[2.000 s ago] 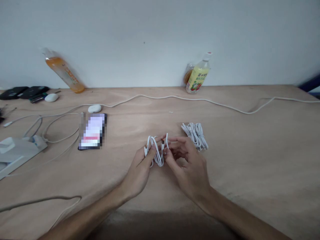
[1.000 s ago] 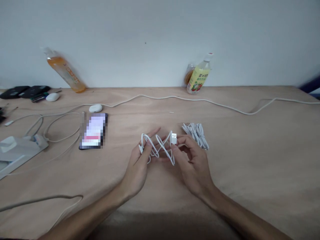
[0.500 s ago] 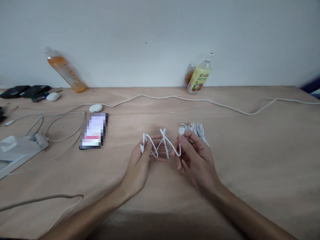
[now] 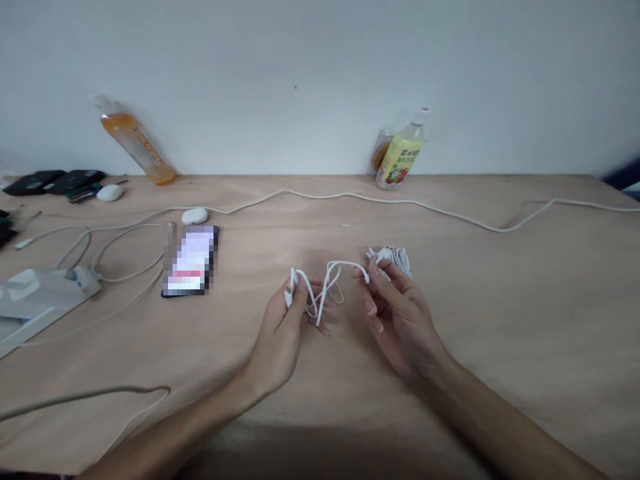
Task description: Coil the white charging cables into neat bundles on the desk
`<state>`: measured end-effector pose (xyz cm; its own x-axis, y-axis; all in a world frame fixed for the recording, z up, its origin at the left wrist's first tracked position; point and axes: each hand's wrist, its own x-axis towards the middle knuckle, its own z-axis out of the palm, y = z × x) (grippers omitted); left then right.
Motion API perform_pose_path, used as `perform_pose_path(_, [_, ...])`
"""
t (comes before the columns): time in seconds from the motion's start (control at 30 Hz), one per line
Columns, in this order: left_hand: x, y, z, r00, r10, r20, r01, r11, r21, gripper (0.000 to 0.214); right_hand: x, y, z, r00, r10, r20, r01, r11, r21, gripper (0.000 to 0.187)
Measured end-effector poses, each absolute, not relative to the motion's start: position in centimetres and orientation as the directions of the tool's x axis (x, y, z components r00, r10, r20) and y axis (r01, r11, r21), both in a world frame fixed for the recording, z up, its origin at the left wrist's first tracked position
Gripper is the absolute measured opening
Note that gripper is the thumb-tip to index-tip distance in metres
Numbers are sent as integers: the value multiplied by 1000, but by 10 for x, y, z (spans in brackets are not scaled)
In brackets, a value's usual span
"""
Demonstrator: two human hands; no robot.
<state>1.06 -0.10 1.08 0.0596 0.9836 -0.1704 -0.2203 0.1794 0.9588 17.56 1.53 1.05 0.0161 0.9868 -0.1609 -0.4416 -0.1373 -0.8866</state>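
A white USB cable (image 4: pixel 324 290) hangs in loose bends between my two hands above the table. My left hand (image 4: pixel 283 333) is closed on the cable, pinching its loops under the thumb, with one small white end sticking out beside it. My right hand (image 4: pixel 407 310) pinches the cable toward its other end between thumb and forefinger, its other fingers curled loosely. That end's plug is hard to make out against the bundle of white cables (image 4: pixel 401 260) lying just behind my right hand. A thin pale loop (image 4: pixel 341 294) shows by my left fingertips.
Left of my hands lies a phone (image 4: pixel 193 260) with a blurred screen; a white earbud case (image 4: pixel 195 216) sits behind it. A long white cord (image 4: pixel 425 202) crosses the table. An orange drink bottle (image 4: pixel 137 150) and a yellow-labelled bottle (image 4: pixel 403 157) lean by the wall.
My right hand has shifted slightly right, drawing its cable end out. The crossed bends between my hands have opened, and the plug that stood upright has tipped over.
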Motion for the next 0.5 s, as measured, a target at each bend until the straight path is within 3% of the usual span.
perform_pose_path(0.2, [7, 3, 12, 51, 975, -217, -451, 216, 866, 31, 175, 13, 6, 14, 987, -159, -392, -141, -909, 39])
perform_pose_path(0.37, [8, 1, 13, 90, 958, -271, -475, 280, 834, 30, 169, 5, 3, -101, 992, -73, -173, -90, -981, 32])
perform_pose_path(0.5, [10, -2, 12, 112, 958, -265, -464, 286, 839, 32, 166, 2, 2, -177, 980, -90, -144, -117, -983, 27])
